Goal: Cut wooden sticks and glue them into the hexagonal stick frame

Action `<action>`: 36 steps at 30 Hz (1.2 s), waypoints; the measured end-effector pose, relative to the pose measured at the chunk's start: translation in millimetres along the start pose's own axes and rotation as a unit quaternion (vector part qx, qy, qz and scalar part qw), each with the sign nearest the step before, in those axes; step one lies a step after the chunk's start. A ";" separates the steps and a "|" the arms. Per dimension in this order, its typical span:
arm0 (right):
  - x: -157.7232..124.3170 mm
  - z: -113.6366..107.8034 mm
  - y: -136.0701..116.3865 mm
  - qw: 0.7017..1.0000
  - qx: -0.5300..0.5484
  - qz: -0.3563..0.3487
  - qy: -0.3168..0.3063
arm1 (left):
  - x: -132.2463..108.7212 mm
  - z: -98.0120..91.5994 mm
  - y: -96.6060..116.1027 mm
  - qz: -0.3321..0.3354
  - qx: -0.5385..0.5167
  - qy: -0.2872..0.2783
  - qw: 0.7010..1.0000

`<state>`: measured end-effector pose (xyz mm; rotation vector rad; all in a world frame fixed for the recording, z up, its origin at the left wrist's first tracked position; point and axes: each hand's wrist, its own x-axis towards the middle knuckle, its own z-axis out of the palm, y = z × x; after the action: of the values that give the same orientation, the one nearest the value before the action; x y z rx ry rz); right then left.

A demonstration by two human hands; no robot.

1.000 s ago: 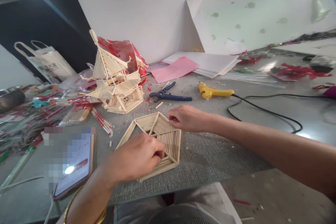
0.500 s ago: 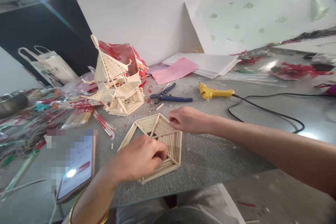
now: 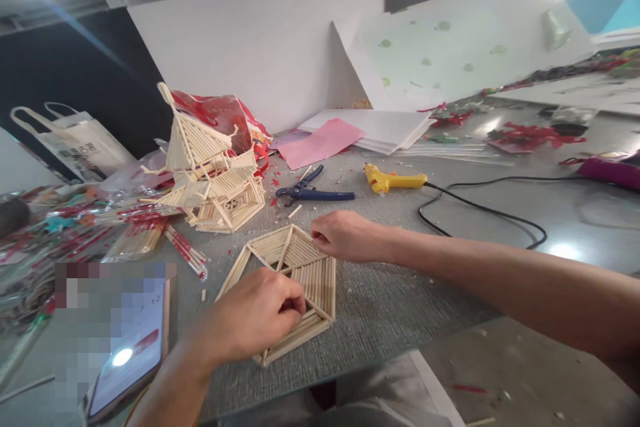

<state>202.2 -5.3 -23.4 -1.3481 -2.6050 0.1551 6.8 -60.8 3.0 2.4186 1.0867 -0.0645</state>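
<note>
Curling inward, the fingers of the left hand [image 3: 260, 310] bend over the near half of the stick panel [image 3: 315, 283]; I can't tell from here whether the tips pinch a stick or just press on one. The right hand [image 3: 345, 235] is tucked into a loose fist at the panel's far right edge, its fingertips hidden, so I can't say if they grip anything. My guess is that this hand steadies the rim while the other minds the inside, which would explain one at the edge and one over the middle.

The panel lies flat on the table [image 3: 390, 313], right in front of the person. It's six-sided, one corner pointing away and slightly left, the opposite one towards the person. Being about as wide as it is long, it has no clear long axis.

Beyond it stands a stick tower [image 3: 225, 177], perhaps kept in sight as a pattern. The blue cutter [image 3: 325, 195] and yellow glue gun [image 3: 400, 181] lie behind the right hand, probably to be handy yet out of the way. The phone [image 3: 130, 353] sits by the left forearm.
</note>
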 end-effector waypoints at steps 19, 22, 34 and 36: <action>1.5 5.7 -1.1 0.999 -0.042 -0.005 0.024 | 0.5 0.7 3.7 -0.006 0.031 -0.004 0.999; 1.4 5.5 -0.8 0.999 -0.042 -0.005 0.025 | 0.0 1.3 2.6 -0.005 0.033 -0.003 0.999; 1.4 7.1 0.3 0.998 -0.045 -0.010 0.034 | 0.0 1.5 -0.4 0.003 0.018 0.013 1.000; 1.3 8.3 1.1 0.998 -0.044 -0.018 0.042 | -0.4 1.6 0.0 0.003 0.009 0.017 1.000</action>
<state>200.5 -3.6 -31.6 -1.3057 -2.5912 -0.0202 6.8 -61.8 1.8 2.4469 1.0980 -0.0315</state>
